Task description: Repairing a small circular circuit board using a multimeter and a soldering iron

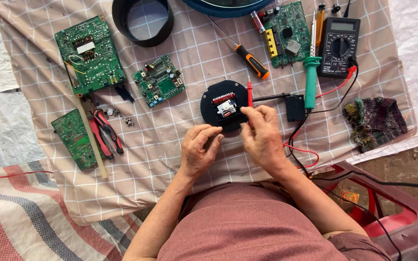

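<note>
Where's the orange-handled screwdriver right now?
The screwdriver lies on the checked cloth at top centre, above the round black part, left of the green board.

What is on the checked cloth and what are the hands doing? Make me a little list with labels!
Left hand: rests at the edge of the round black part
Right hand: holds the red probe to the round black part
Cloth: checked, beige
Nearby: green circuit boards, orange screwdriver, black meter, red pliers
</note>
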